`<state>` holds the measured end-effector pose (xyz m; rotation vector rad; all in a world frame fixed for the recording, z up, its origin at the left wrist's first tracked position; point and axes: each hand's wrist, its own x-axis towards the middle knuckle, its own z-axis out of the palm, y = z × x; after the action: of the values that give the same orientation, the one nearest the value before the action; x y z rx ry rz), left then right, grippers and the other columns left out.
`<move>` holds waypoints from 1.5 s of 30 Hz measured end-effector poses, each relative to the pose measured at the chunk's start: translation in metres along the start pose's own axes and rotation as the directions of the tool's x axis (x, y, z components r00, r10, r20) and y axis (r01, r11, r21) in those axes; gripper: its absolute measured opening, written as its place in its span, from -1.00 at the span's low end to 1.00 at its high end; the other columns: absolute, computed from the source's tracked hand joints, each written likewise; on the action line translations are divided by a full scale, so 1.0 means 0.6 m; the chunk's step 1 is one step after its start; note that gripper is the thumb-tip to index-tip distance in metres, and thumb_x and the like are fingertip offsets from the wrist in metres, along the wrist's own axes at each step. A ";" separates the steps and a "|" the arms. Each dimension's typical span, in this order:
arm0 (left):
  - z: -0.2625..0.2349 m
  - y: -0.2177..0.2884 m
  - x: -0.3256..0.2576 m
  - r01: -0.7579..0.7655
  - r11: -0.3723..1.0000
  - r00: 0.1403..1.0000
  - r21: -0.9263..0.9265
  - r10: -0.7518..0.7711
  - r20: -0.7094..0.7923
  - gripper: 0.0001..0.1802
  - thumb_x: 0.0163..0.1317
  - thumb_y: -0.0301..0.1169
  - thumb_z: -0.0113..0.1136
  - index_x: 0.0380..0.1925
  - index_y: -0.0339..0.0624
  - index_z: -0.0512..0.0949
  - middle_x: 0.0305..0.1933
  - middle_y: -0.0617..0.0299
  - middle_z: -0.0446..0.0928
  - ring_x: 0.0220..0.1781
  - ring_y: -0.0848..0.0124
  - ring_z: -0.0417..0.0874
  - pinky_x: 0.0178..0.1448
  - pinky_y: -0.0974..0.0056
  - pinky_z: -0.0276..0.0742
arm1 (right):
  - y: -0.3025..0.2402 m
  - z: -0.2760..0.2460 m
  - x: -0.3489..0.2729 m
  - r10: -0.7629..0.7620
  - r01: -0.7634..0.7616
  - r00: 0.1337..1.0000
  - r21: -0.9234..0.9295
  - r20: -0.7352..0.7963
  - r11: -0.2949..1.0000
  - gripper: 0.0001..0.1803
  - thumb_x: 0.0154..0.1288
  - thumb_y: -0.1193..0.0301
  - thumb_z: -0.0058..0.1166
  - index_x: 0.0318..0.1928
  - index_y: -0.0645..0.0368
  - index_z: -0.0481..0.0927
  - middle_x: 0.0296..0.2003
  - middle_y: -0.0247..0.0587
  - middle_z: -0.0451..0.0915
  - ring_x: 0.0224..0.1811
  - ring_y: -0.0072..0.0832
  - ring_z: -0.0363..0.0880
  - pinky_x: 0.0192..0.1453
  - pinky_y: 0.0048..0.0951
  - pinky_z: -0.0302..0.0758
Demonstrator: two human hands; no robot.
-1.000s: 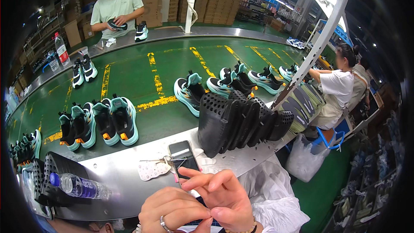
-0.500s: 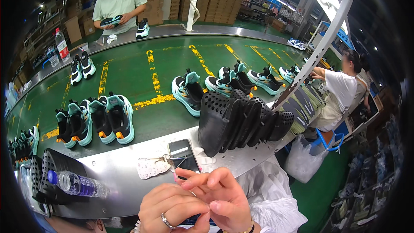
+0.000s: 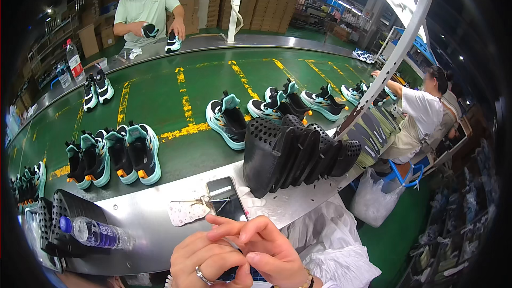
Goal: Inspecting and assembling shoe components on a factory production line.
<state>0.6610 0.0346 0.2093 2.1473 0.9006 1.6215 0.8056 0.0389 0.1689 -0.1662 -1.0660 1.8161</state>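
Observation:
My left hand (image 3: 205, 258), with a ring on one finger, is closed in a pinch at the front edge of the metal bench. Against it, my right hand (image 3: 266, 248) has its thumb and fingers bent in to meet the left fingertips. Whatever the fingertips hold is too small or hidden to make out. Just beyond the hands lie a dark phone (image 3: 226, 197), a few keys (image 3: 200, 200) and a pale spotted pouch (image 3: 188, 213). Black perforated shoe-shaped pieces (image 3: 264, 154) stand in a row to the right.
Black and turquoise sneakers (image 3: 144, 154) stand on a green conveyor belt (image 3: 176, 117). A bottle with a purple label (image 3: 98, 233) lies at left beside more black perforated pieces (image 3: 74, 218). A white post (image 3: 392, 58) rises at right. Co-workers stand across the belt and at right.
The sneakers on the belt have shifted slightly left. My hands stay together, slightly lower and left. Across the belt, the co-worker now has one hand on the standing shoe; the right co-worker reaches out farther.

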 end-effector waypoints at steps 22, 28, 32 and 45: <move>0.033 -0.009 0.001 -0.068 0.990 0.996 0.125 0.061 0.059 -0.68 -0.29 -0.66 0.30 -0.43 -0.12 0.56 -0.47 0.31 0.58 -0.43 0.35 0.63 -0.34 0.32 0.50 | -0.019 -0.009 -0.006 0.106 -0.053 0.988 0.390 -0.116 0.919 -0.59 0.15 0.66 -0.28 0.05 0.16 0.21 0.30 0.25 0.11 0.47 -0.08 -0.13 0.46 -0.07 -0.17; 0.028 -0.001 0.015 -0.202 0.967 0.978 0.153 0.192 0.081 -0.78 -0.11 -0.63 0.29 -0.41 -0.22 0.53 -0.46 0.15 0.55 -0.44 0.25 0.60 -0.35 0.24 0.52 | -0.024 -0.018 -0.006 -0.023 0.040 0.997 0.242 -0.074 0.969 -0.58 0.08 0.70 -0.31 0.00 0.18 0.21 0.27 0.26 0.15 0.47 -0.06 -0.14 0.48 -0.05 -0.24; 0.031 -0.003 0.016 -0.268 0.935 0.961 0.234 0.243 0.129 -0.82 -0.03 -0.59 0.27 -0.38 -0.24 0.52 -0.44 0.17 0.54 -0.45 0.28 0.59 -0.37 0.25 0.52 | -0.021 -0.014 -0.008 -0.005 0.038 0.987 0.207 -0.158 0.978 -0.57 0.05 0.70 -0.34 -0.01 0.20 0.22 0.25 0.26 0.18 0.47 -0.06 -0.13 0.48 -0.04 -0.26; 0.061 -0.018 -0.003 -0.147 0.943 0.989 0.298 0.131 0.071 -0.78 -0.20 -0.58 0.27 -0.47 -0.07 0.53 -0.52 0.33 0.52 -0.49 0.35 0.57 -0.36 0.28 0.50 | -0.020 -0.021 -0.010 -0.054 0.089 0.978 0.166 -0.201 0.982 -0.60 0.07 0.69 -0.35 -0.02 0.19 0.23 0.20 0.26 0.25 0.46 -0.05 -0.13 0.47 -0.03 -0.23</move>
<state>0.6917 0.0463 0.1904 2.4985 1.0634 1.5695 0.8238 0.0430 0.1682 -0.1948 -0.7626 1.7774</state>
